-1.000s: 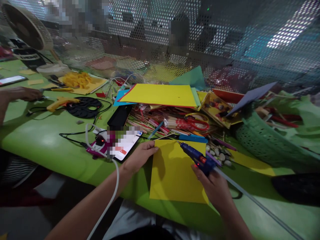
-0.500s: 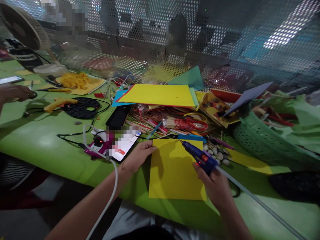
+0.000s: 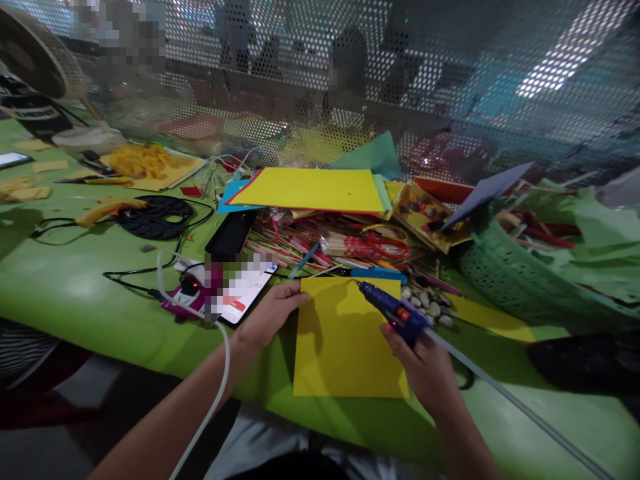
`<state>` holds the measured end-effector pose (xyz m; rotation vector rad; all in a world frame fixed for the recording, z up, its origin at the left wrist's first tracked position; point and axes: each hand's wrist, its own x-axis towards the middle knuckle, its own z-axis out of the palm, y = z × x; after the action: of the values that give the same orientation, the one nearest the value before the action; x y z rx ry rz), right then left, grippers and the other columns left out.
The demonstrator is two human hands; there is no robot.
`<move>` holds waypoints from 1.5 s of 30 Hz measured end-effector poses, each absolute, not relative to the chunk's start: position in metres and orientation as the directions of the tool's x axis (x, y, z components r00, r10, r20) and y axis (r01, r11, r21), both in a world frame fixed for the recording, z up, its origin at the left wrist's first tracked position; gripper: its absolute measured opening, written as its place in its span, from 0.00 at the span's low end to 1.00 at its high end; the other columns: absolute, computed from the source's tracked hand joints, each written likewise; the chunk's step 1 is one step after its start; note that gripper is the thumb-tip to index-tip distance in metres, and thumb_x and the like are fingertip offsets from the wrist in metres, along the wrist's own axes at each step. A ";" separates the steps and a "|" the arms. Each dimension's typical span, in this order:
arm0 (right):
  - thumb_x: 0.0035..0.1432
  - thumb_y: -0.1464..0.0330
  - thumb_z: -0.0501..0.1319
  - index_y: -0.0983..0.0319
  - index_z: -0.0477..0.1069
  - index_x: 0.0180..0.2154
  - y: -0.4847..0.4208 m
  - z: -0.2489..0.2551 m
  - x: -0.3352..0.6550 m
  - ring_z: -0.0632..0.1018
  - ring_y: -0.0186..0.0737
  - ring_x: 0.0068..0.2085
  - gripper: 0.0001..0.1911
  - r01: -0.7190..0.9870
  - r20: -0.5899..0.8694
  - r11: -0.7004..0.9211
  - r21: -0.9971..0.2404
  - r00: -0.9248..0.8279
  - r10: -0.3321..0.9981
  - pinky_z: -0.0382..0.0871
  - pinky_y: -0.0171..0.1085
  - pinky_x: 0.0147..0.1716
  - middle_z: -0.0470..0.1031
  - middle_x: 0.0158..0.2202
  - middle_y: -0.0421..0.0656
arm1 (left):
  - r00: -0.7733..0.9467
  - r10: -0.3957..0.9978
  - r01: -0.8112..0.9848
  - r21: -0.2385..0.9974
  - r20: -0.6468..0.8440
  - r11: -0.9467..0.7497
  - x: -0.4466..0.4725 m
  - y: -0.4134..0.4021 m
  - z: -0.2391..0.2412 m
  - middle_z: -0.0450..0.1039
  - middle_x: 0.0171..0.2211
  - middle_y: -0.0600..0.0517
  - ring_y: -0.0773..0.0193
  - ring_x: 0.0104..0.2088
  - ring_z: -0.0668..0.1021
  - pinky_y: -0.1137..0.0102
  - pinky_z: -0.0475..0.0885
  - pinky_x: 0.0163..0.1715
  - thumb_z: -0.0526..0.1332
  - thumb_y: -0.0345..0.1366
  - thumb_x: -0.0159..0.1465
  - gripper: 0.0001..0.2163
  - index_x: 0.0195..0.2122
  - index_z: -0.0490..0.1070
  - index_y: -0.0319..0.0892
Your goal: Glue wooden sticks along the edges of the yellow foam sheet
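Note:
A sheet of yellow paper (image 3: 345, 353) lies on the green table in front of me. My left hand (image 3: 277, 308) pinches its upper left edge, thumb on top and the other fingers partly hidden. In my right hand (image 3: 425, 370) is a blue hot glue gun (image 3: 400, 312) with a red light lit on its side. The nozzle points left, at or just above the top edge of the paper; whether it touches cannot be made out. A pale cable trails from the gun to the lower right.
Left of the paper are a lit phone (image 3: 245, 293) and a purple power strip (image 3: 193, 293) with cords. Behind lie stacked coloured sheets (image 3: 310, 189), sticks, scissors (image 3: 390, 247) and pebbles (image 3: 427, 303). A green basket (image 3: 520, 287) stands right, a fan (image 3: 45, 53) far left.
The view has shifted slightly, so the scene sits a little further left. Another person's hand at the left edge is gone from view. My hands keep their holds on the paper and glue gun.

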<state>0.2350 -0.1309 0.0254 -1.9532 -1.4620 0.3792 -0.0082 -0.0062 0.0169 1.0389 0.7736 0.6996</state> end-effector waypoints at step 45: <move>0.58 0.48 0.57 0.65 0.78 0.40 -0.131 0.025 0.239 0.76 0.48 0.32 0.27 0.707 0.164 -0.185 -0.683 0.396 0.903 0.69 0.40 0.33 0.77 0.28 0.46 | 0.504 0.839 -0.151 0.936 -0.204 0.318 -0.012 -0.004 0.012 0.81 0.42 0.47 0.56 0.43 0.80 0.65 0.70 0.50 0.66 0.39 0.58 0.15 0.45 0.79 0.40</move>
<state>0.2395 -0.1312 0.0255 -1.9584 -1.3749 0.3604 -0.0121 -0.0037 0.0124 1.0458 0.8005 0.7514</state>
